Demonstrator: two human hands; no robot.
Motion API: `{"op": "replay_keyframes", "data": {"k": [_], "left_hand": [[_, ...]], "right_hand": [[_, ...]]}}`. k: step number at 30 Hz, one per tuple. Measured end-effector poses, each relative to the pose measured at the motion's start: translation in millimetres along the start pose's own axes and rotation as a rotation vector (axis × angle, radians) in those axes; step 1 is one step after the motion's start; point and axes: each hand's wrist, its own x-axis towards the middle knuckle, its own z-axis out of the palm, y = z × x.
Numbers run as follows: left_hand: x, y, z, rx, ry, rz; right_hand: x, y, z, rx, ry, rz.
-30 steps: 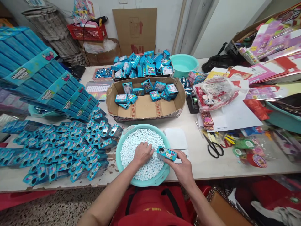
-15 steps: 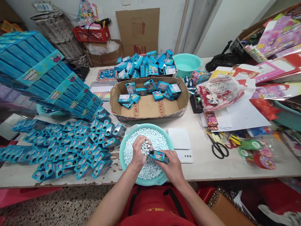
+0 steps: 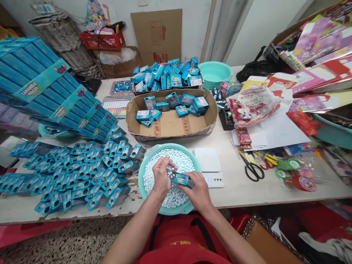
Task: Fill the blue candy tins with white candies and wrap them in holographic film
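Observation:
Over a turquoise basin (image 3: 142, 172) full of small white candies (image 3: 183, 157), my right hand (image 3: 198, 190) grips a blue candy box (image 3: 180, 178) by its right end. The box lies on its side, its left end towards my other hand. My left hand (image 3: 162, 176) is curled round several white candies, a few of them showing between the fingers right at the box's end. Whether any are passing into the box, I cannot make out. Left of the basin stand many blue boxes (image 3: 110, 179) with round holes in their tops.
A cardboard tray (image 3: 170, 132) with several blue boxes lies behind the basin. To the right are a white scale (image 3: 207, 161), black scissors (image 3: 254, 171) and tape rolls (image 3: 291, 164). Tall stacks of flat blue cartons (image 3: 46, 84) rise at the left.
My left hand has tipped and closed more over the candies at the box's end; fewer candies show in it. The whole view has shifted slightly.

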Motion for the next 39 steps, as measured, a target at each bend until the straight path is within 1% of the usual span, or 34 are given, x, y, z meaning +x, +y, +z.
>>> {"op": "replay_keyframes", "data": {"k": [4,12,16,20,24,27,29,32,35,37,39], "left_hand": [[-2,2,3.6,0.033,0.018,-0.007],[-1,1,6.0,0.094,0.010,0.074],[2,1,7.5,0.087,0.011,0.066],[4,-1,8.5,0.086,0.005,0.076],[4,-1,7.3,0.095,0.036,0.062],[1,4,6.9,0.099,0.003,0.042],[0,7,7.0,0.100,-0.016,0.060],[2,6,6.4,0.092,-0.018,0.082],[7,2,4.7,0.078,0.019,0.015],[9,4,3.2,0.059,0.032,-0.006],[11,10,0.7,0.047,0.024,-0.001]], "right_hand": [[0,-2,-2,0.035,-0.014,0.015],[5,-3,-3,0.017,0.004,0.003],[8,-5,-4,0.008,0.028,-0.010],[10,-4,-2,0.013,0.031,0.009],[9,-6,-2,0.028,0.033,0.027],[8,-10,-4,0.059,0.051,0.027],[7,-12,-4,0.084,0.068,0.009],[5,-9,2,0.115,0.078,0.023],[3,-4,14,0.160,0.042,0.089],[2,-1,19,0.203,0.025,0.125],[-1,1,20,0.250,0.036,0.152]]}}
